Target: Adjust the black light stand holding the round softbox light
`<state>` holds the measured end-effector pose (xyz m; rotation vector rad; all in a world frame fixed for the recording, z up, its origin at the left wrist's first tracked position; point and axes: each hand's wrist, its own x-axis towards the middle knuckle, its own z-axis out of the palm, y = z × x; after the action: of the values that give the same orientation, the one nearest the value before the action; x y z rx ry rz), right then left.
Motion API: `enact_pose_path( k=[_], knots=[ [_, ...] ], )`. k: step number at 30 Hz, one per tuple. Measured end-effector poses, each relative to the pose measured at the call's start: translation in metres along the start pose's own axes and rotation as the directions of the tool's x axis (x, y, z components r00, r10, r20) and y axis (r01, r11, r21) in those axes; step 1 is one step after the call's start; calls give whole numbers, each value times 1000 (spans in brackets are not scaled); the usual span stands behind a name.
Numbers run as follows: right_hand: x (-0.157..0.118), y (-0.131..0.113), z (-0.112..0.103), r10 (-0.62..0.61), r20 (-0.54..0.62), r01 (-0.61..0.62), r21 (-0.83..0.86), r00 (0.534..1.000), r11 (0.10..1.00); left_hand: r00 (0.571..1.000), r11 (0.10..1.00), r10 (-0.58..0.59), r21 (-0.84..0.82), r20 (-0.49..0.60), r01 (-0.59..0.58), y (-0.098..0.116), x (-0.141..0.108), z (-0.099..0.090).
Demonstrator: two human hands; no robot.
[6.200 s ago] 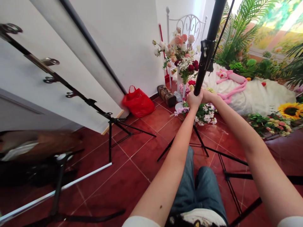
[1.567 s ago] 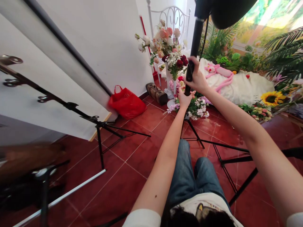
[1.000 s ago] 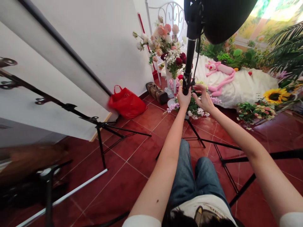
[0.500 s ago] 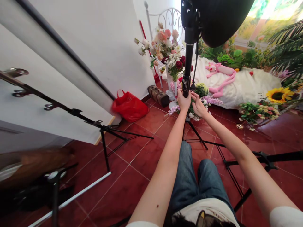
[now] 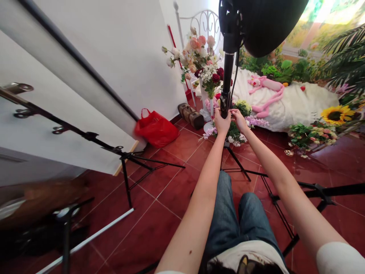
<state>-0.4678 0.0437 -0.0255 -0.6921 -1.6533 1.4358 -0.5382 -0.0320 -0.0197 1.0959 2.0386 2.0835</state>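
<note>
A black light stand (image 5: 227, 76) rises in front of me, with a large black lamp head (image 5: 273, 26) on top. My left hand (image 5: 222, 122) is wrapped round the stand's pole just below its black collar. My right hand (image 5: 239, 120) is at the pole's right side, its thumb and fingers pinched together close to the collar. What those fingertips hold is too small to make out. A thin black cable (image 5: 236, 72) hangs beside the pole. Below my hands the stand's legs (image 5: 236, 161) spread over the floor.
Left of the stand are a red bag (image 5: 156, 128), a brown rolled bundle (image 5: 191, 115) and a backdrop stand (image 5: 125, 155). Flower bouquets (image 5: 199, 53) stand behind my hands. A pink plush toy (image 5: 269, 85) lies on white cloth (image 5: 308, 102). Another stand's black legs (image 5: 316, 192) reach in from the right.
My right hand has moved slightly left and up, its fingers closing from a loose spread to a pinch beside the collar. The left hand keeps its grip; the stand shifts slightly right in view.
</note>
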Motion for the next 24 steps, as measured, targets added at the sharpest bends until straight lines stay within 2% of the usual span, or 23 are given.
enact_pose_path(
  k=[2, 4, 8, 10, 14, 18, 24],
  knots=[
    [-2, 7, 4, 26, -14, -23, 179, 1000, 984, 1000, 1000, 11, -2, -2, -11, -2, 1, 1],
    [-6, 12, 9, 20, -59, -4, 256, 998, 967, 1000, 1000, 18, -4, 1, -18, -3, 1, 1],
    [-11, 17, 14, -19, -220, 66, 208, 975, 976, 999, 1000, 23, -1, 22, -23, -4, 3, 0],
    [-10, 17, 12, -8, -269, 60, 185, 963, 981, 999, 1000, 29, 1, 37, -29, -3, 4, -1],
    [-6, 11, 9, 96, -207, -66, 148, 974, 987, 996, 999, 35, -3, 77, -35, -1, 5, -4],
    [-3, 4, 12, 155, -135, -132, 163, 979, 978, 994, 1000, 14, -15, 105, -13, 0, 6, -6],
    [6, -3, 15, 287, -110, -257, 224, 952, 940, 995, 999, 0, -38, 98, 3, 2, 6, -6]
  ],
)
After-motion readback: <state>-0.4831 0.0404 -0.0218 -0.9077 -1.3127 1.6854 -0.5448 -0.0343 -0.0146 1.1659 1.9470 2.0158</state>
